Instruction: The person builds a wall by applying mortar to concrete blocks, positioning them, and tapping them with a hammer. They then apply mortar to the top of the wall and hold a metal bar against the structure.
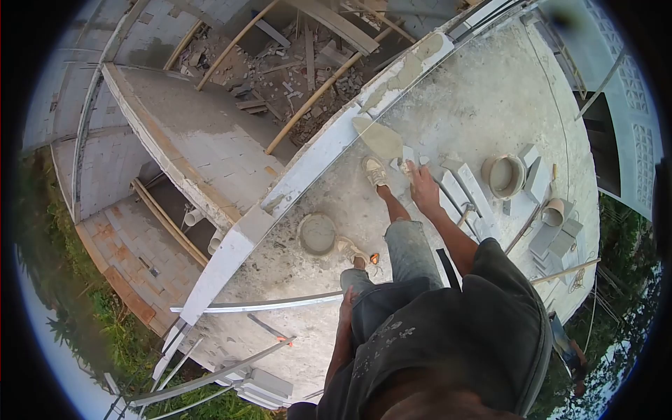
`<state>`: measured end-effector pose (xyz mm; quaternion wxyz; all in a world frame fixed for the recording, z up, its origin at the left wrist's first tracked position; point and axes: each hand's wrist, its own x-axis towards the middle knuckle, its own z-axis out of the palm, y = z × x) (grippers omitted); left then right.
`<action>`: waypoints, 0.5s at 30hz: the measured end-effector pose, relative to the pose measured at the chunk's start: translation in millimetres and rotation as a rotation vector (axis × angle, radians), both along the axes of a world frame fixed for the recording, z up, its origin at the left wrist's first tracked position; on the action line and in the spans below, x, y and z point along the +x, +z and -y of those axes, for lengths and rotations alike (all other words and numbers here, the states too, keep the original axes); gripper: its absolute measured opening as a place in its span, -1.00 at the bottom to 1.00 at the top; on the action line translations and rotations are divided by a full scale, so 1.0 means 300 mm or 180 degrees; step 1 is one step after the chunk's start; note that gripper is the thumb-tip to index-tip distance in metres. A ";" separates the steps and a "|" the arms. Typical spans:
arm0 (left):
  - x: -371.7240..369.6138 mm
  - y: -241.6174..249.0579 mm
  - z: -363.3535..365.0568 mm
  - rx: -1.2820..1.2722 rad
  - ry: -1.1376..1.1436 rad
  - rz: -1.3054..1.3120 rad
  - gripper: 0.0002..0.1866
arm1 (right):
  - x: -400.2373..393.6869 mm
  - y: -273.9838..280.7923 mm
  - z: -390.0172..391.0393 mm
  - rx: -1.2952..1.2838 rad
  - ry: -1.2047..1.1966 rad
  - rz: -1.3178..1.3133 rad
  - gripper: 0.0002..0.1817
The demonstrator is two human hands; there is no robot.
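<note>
Mortar-laden trowel (378, 137) gripped in right hand (422, 187), fingers curled round the handle, blade by the slab's (490, 105) parapet edge. Left hand (347, 302) pressed against thigh, fingers hidden, grip impossible to tell. Grey bucket (317, 233) near left shoe, contents unclear.

Soft, even daylight with only faint shadows; strong fisheye distortion bends the straight lines; black vignette fills the corners; the edges are slightly blurred; no glare.
</note>
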<state>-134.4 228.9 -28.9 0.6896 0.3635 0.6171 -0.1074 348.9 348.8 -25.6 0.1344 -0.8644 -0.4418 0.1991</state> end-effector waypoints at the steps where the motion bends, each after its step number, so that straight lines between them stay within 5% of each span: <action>1: -0.070 -0.012 0.068 0.0296 -0.0321 -0.0079 -0.11 | -0.096 0.051 0.032 -0.0072 0.0176 -0.0278 -0.26; 6: -0.242 0.081 0.170 0.0767 -0.0844 -0.0602 -0.12 | -0.662 0.161 0.213 -0.0065 0.1021 -0.1456 -0.28; 9: -0.321 0.121 0.273 0.0502 -0.0171 -0.0823 -0.10 | -0.878 0.135 0.186 -0.1312 0.1752 -0.1643 -0.35; 12: -0.313 -0.039 0.497 0.0122 -0.0062 -0.0997 -0.04 | -1.048 -0.027 0.083 -0.1372 0.3290 -0.0608 -0.39; 15: -0.168 -0.089 0.479 -0.0364 0.1510 -0.0974 0.02 | -1.167 -0.347 0.028 -0.1153 0.4111 0.0417 -0.49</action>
